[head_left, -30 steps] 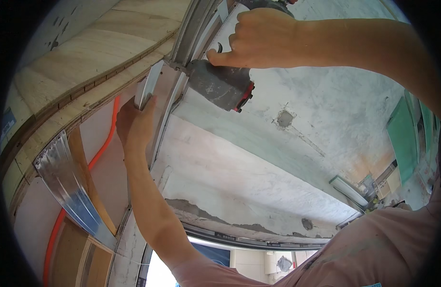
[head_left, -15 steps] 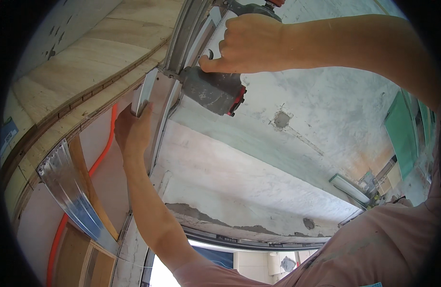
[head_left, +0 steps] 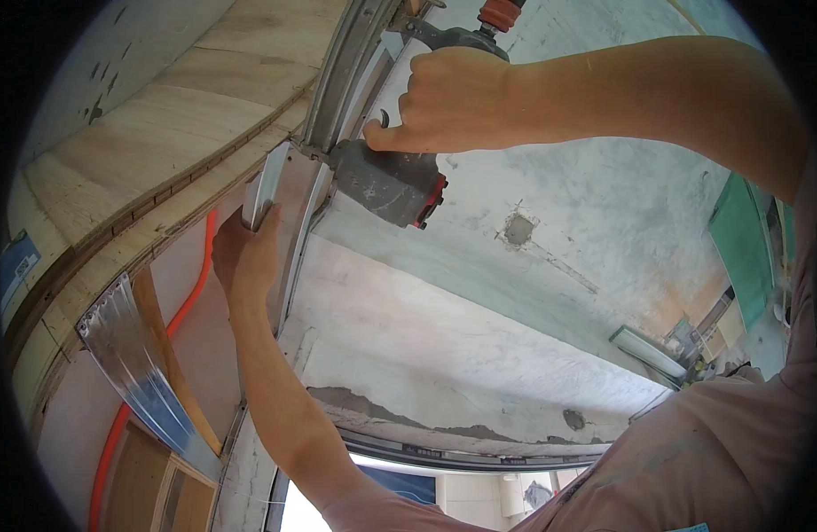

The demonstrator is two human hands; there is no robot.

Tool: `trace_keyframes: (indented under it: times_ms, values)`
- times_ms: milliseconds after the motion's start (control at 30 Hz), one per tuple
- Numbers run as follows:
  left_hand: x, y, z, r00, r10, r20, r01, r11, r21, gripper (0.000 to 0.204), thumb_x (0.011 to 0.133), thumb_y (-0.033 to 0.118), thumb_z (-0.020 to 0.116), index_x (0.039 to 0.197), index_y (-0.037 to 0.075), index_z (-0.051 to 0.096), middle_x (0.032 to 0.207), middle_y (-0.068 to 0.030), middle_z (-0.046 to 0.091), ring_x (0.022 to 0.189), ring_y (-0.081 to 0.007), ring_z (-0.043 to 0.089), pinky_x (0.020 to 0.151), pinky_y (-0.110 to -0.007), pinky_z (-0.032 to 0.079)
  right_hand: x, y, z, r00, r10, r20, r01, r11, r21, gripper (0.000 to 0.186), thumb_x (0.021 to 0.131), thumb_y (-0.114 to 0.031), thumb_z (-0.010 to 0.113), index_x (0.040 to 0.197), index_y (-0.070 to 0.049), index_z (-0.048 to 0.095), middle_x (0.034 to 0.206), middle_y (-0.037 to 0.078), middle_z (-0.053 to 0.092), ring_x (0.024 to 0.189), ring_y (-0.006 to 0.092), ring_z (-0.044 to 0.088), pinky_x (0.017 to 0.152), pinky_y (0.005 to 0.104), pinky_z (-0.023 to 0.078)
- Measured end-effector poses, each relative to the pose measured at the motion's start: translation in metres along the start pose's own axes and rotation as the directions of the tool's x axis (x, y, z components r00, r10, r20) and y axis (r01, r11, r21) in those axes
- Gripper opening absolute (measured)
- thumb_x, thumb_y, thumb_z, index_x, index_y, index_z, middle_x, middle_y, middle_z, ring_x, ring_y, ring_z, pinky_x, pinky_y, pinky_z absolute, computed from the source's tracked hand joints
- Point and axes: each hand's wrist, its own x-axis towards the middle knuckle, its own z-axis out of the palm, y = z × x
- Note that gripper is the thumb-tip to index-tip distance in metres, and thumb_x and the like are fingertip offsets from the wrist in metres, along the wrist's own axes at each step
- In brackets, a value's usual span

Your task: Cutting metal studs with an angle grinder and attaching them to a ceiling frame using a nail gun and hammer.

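Note:
My right hand [head_left: 457, 97] is wrapped round the handle of a dark grey nail gun [head_left: 386, 184] with a red end cap. The gun's long metal magazine [head_left: 348, 80] runs up the picture, and its nose is against or close to the edge of the plywood. A hooked trigger shows beside my thumb. Lower left, my left hand [head_left: 247, 253] pinches a narrow pale strip [head_left: 267, 182], whose upper end reaches the board edge near the gun's nose. Whether the two touch, I cannot tell.
Layered plywood [head_left: 178, 106] spans the upper left. Below it hang an orange conduit [head_left: 196, 297], a shiny metal channel [head_left: 147, 363] and a wooden batten [head_left: 173, 355]. A red hose fitting [head_left: 500, 14] sits on the gun's handle. Green boards [head_left: 744, 248] stand at far right.
The nail gun and my right hand sit slightly lower in the picture, and more of the red fitting shows. The surroundings have shifted a little too; both grips stay the same.

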Motion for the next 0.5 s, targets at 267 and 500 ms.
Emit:
trace_keyframes:
  times_ms: [267, 500]
  values:
    - [-0.0046, 0.0083, -0.0052, 1.000, 0.010, 0.014, -0.010, 1.000, -0.009, 0.046, 0.090, 0.046, 0.066, 0.108, 0.004, 0.072, 0.099, -0.0171, 0.073, 0.096, -0.0369, 0.068, 0.087, -0.046, 0.050, -0.0003, -0.0013, -0.0016, 1.000, 0.005, 0.030, -0.005, 1.000, -0.001, 0.059, 0.076, -0.013, 0.071, 0.132, -0.012, 0.050, 0.059, 0.001, 0.063, 0.054, 0.0211, 0.064, 0.046, 0.0318, 0.043]
    - [-0.0025, 0.0055, -0.0028, 1.000, 0.003, -0.013, -0.003, 1.000, -0.023, 0.045, 0.090, 0.045, 0.067, 0.108, 0.004, 0.072, 0.099, -0.0172, 0.073, 0.096, -0.0367, 0.068, 0.088, -0.045, 0.050, 0.0017, -0.0025, -0.0007, 1.000, 0.001, 0.029, -0.002, 1.000, 0.008, 0.060, 0.076, -0.013, 0.073, 0.130, -0.010, 0.049, 0.059, 0.001, 0.063, 0.054, 0.0213, 0.064, 0.049, 0.0323, 0.044]
